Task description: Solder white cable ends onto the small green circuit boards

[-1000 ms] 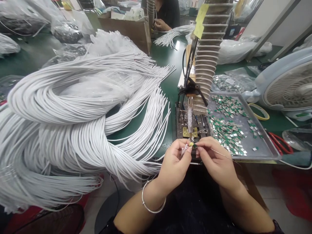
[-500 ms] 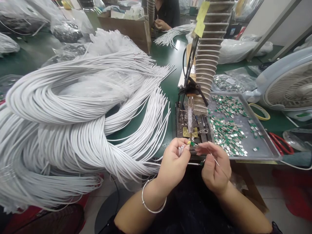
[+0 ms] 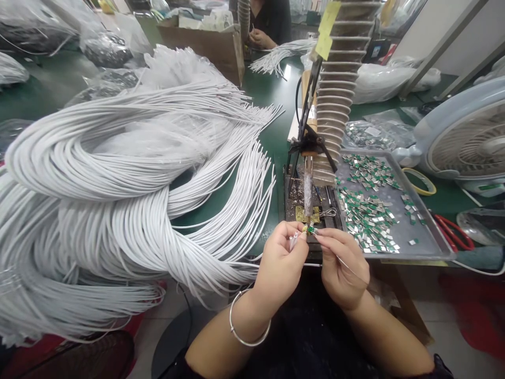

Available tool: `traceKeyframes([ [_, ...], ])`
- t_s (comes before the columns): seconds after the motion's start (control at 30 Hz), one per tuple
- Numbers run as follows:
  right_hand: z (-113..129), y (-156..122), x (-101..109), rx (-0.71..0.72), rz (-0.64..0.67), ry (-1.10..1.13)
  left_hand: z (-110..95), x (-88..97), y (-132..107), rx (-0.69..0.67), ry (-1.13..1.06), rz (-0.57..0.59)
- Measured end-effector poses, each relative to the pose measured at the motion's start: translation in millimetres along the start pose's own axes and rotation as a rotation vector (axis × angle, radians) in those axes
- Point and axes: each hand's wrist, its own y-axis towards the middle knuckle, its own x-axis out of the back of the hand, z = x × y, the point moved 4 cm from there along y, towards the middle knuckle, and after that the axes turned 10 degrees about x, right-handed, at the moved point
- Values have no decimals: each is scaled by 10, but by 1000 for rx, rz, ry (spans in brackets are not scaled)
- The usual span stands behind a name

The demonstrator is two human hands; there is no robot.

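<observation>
My left hand (image 3: 281,266) is closed in a pinch on the stripped end of a white cable (image 3: 294,242), just below the tip of a fixed soldering iron (image 3: 306,192). My right hand (image 3: 342,263) is closed too, pinching a thin solder wire (image 3: 347,266) and touching a small green connector board (image 3: 311,229) at the cable's end. Both hands meet at the front edge of the dark soldering stand (image 3: 298,202). A silver bangle circles my left wrist.
A huge bundle of white cables (image 3: 118,173) covers the green table on the left. A metal tray (image 3: 426,239) holds several green connector parts at right. A ribbed hose (image 3: 335,100), a fan (image 3: 465,139), red scissors (image 3: 453,231) and tape roll (image 3: 420,179) stand nearby. Another person sits at the far end.
My right hand has drawn back toward me and curled its fingers, moving from beside the tray to under the connector. The left hand has stayed almost still.
</observation>
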Motion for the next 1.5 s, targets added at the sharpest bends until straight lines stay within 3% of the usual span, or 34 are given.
traceKeyframes([
  [1.07, 59, 77, -20, 31, 5, -65, -124, -18, -72, -68, 21, -13],
  [1.5, 15, -8, 0, 8, 23, 59, -45, 25, -11, -43, 109, 7],
])
